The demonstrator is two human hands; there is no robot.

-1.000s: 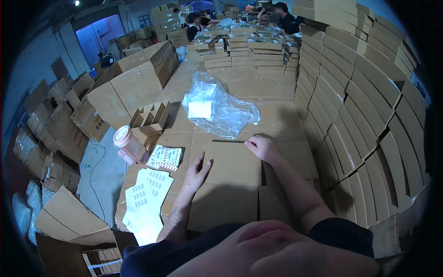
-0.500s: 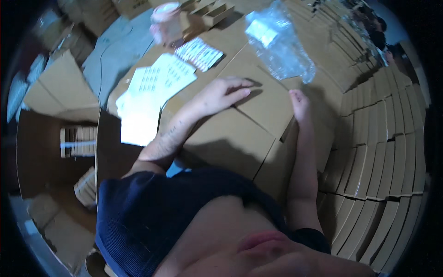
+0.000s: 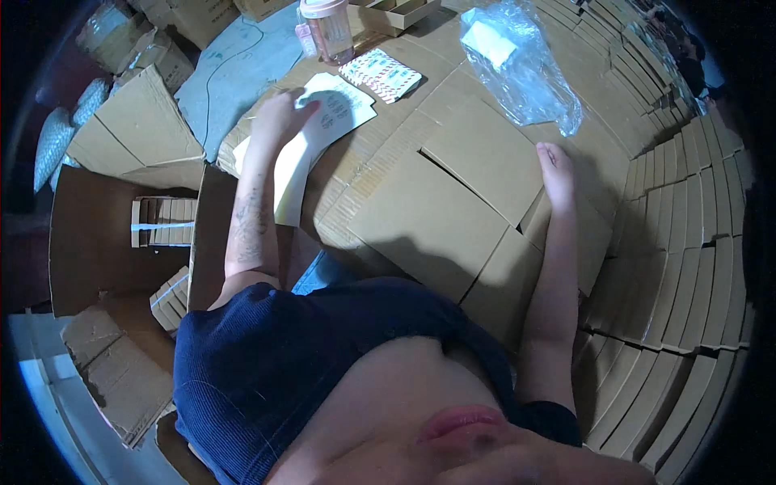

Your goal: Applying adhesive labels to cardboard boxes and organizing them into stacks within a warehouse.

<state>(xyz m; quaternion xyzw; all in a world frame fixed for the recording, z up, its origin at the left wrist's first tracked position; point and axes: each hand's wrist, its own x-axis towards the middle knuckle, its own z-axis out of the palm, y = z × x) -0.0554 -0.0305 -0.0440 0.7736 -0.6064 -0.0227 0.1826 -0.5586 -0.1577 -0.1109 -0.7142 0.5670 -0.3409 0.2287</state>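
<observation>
My left hand (image 3: 279, 123) reaches over the white printed sheets (image 3: 343, 109) at the left of the cardboard surface. Its thumb and fingers are apart, with nothing visibly gripped. A card of small printed stickers (image 3: 381, 76) lies just beyond the sheets. My right hand (image 3: 558, 171) is by the right edge of a closed cardboard flap (image 3: 483, 153), fingers curled together; whatever they may hold is hidden. Below that flap, a larger brown panel (image 3: 424, 212) spreads toward my body, with a dark seam between the two.
A crumpled clear plastic bag (image 3: 525, 69) lies at the back. Farther left stand a pink-lidded cup (image 3: 333, 36) and a divided cardboard tray (image 3: 396, 16). Rows of folded cartons (image 3: 679, 283) line the right. An open carton (image 3: 89, 259) with strapped bundles stands left.
My left hand has left the cardboard flap and moved left onto the white sheets. The right hand stays by the flap's edge. The whole view has shifted slightly.
</observation>
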